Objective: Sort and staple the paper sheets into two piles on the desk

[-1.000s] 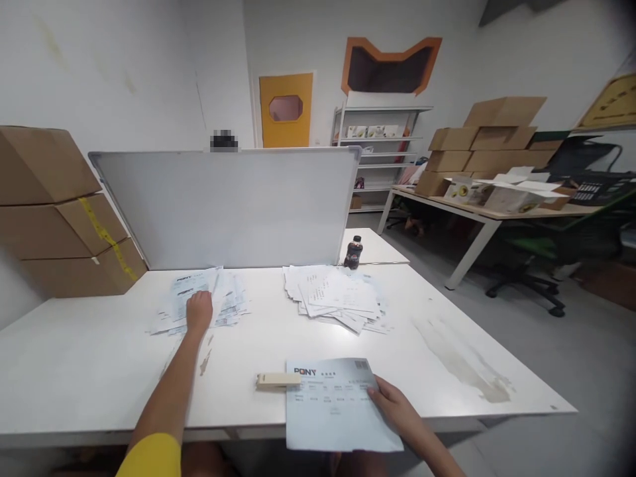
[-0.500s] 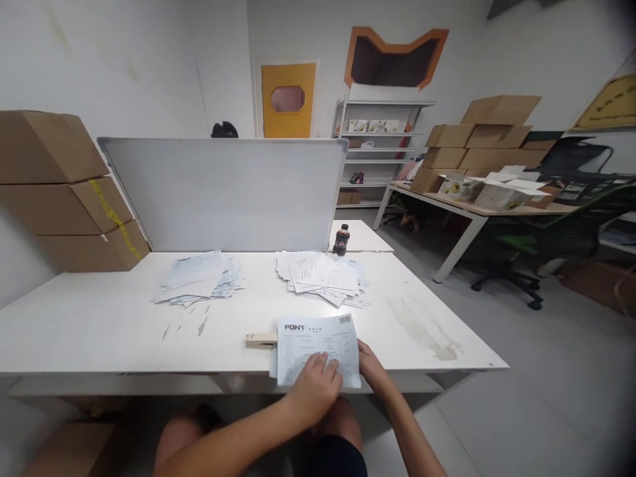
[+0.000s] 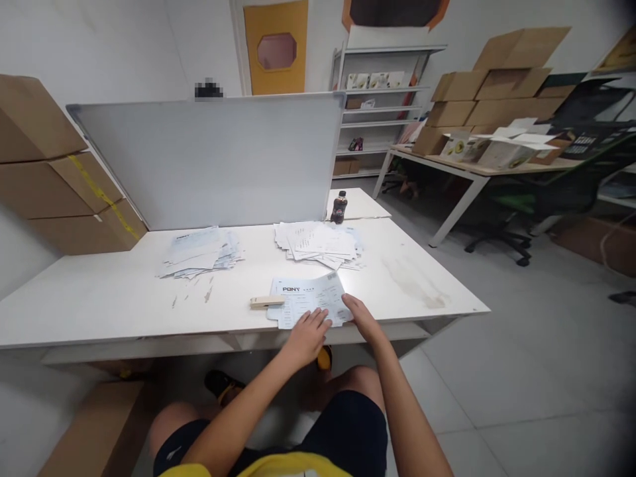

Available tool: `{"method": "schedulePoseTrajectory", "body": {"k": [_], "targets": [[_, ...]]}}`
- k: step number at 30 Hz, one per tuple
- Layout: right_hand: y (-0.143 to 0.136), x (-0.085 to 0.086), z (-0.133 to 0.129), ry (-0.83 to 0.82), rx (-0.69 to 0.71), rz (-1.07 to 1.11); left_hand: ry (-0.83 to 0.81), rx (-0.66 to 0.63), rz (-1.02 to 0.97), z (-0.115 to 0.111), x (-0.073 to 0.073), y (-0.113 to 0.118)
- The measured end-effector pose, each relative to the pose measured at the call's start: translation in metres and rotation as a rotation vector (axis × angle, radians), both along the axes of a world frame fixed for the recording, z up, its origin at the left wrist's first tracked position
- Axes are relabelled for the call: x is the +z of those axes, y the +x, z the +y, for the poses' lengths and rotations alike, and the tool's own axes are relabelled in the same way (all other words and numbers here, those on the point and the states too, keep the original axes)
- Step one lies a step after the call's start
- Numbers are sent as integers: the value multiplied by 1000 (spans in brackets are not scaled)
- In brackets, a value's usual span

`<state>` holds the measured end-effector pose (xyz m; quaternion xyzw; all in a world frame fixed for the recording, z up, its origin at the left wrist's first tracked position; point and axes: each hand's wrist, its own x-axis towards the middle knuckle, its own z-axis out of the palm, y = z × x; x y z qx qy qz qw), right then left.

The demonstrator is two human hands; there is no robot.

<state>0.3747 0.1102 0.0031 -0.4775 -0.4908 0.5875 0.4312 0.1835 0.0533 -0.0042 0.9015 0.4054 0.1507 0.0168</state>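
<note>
A small stack of printed paper forms [image 3: 322, 291] headed "PONY" lies at the table's front edge. My left hand [image 3: 308, 334] rests flat on its lower part, fingers stretched out. My right hand [image 3: 362, 318] grips the right edge of the papers, its thumb on top and its other fingers mostly hidden. A narrow beige bar, perhaps wooden [image 3: 267, 302], touches the left side of the stack; whether it clamps the sheets I cannot tell. Farther back are a loose pile of bluish forms [image 3: 196, 252] on the left and a spread pile of white papers [image 3: 318, 244] on the right.
A whiteboard [image 3: 213, 165] stands along the table's back. Cardboard boxes [image 3: 59, 189] are stacked at the left. A dark drink bottle [image 3: 338, 209] stands behind the white papers. To the right are another table with boxes [image 3: 511, 149] and an office chair [image 3: 527, 212].
The view has tilted down. The papers in my hands have gone from raised to lying lower on the table, and more of the beige bar's end shows over their left side.
</note>
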Motion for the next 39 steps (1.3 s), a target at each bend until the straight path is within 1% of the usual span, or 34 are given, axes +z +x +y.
{"method": "schedulePoseTrajectory", "body": {"k": [3, 5, 8, 10, 12, 13, 15, 17, 21, 24, 30, 34, 39], "targets": [[0, -1, 3, 49, 46, -6, 21, -27, 32, -1, 3, -16], [-1, -2, 5, 65, 56, -53, 71, 9, 7, -2, 7, -29], [-4, -4, 6, 80, 37, -132, 156, 168, -57, 1, 16, -58], [-7, -6, 5, 97, 0, -173, 189, 300, -82, 8, 23, -82], [-10, -9, 3, 100, -27, -204, 200, 374, -77, 17, 29, -106], [-12, -10, 2, 94, -32, -222, 195, 374, -63, 22, 31, -116], [-17, -14, 0, 89, -52, -283, 160, 332, -39, 31, 31, -133], [-22, -18, -2, 104, -97, -386, 97, 294, -42, 38, 29, -143], [-38, -21, -9, 158, -193, -589, 3, 257, -90, 41, 24, -147], [-48, -21, -15, 184, -222, -646, -22, 224, -103, 39, 24, -145], [-51, -27, -22, 254, -210, -570, -9, 214, -121, 37, 25, -144], [-49, -33, -22, 296, -192, -527, 16, 234, -105, 38, 25, -142], [-46, -33, -22, 320, -169, -456, 54, 249, -98, 41, 23, -143]]}}
